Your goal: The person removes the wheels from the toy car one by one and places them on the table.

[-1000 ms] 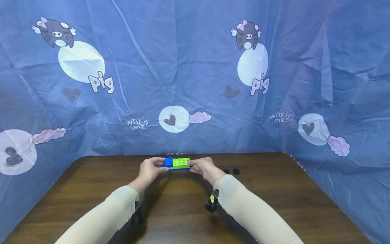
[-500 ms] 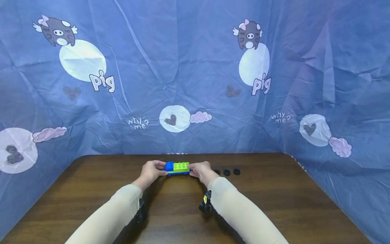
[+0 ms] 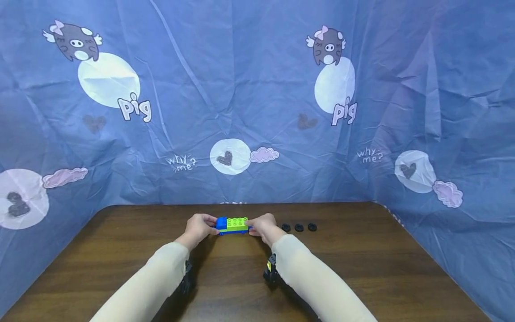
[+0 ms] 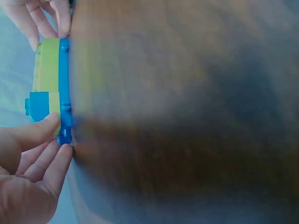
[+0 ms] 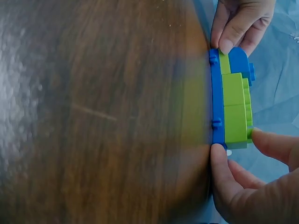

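A toy block vehicle (image 3: 234, 226) sits low at the table's far side, apparently resting on it. It has a blue base (image 5: 217, 98) with small side pegs, lime-green bricks (image 5: 234, 112) on top and a rounded blue brick (image 4: 39, 105) at its left end. My left hand (image 3: 198, 228) pinches that blue end between thumb and fingers. At the green end, my right hand (image 3: 264, 226) holds the vehicle, one digit by a top stud and another against the base's end, as the right wrist view shows. Its underside is hidden.
Three black toy wheels lie in a row just right of my right hand: a near wheel (image 3: 285, 227), a middle wheel (image 3: 299, 227) and a far wheel (image 3: 312, 227). Behind the brown wooden table (image 3: 241, 277) hangs a blue printed cloth (image 3: 257, 89).
Both hands have lowered the vehicle toward the table and shifted it slightly left in the last half second. The right hand's leftward movement has uncovered the wheels beside it.
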The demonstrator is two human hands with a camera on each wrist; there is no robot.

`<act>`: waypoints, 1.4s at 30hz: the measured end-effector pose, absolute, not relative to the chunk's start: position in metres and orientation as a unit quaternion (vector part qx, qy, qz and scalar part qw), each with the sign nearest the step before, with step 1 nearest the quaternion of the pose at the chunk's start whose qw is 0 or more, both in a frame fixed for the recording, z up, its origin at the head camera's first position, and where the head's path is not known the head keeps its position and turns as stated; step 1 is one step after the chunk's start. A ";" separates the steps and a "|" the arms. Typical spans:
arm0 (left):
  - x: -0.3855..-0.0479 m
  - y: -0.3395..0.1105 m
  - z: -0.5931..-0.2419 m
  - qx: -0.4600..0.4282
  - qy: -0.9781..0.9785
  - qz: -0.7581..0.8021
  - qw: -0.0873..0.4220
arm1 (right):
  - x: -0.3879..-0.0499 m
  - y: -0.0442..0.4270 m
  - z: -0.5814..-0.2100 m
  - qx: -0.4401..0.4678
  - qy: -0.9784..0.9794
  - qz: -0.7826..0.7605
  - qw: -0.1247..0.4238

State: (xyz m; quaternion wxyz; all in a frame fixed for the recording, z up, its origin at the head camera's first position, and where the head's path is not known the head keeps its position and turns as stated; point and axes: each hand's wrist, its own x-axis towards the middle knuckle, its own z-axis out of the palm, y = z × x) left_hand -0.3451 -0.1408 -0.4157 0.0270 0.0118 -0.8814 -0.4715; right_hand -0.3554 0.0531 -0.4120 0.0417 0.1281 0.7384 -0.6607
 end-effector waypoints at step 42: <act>-0.355 -0.159 -0.409 0.002 -0.806 -0.581 -0.108 | -0.357 0.068 -0.406 0.104 0.737 -0.654 0.131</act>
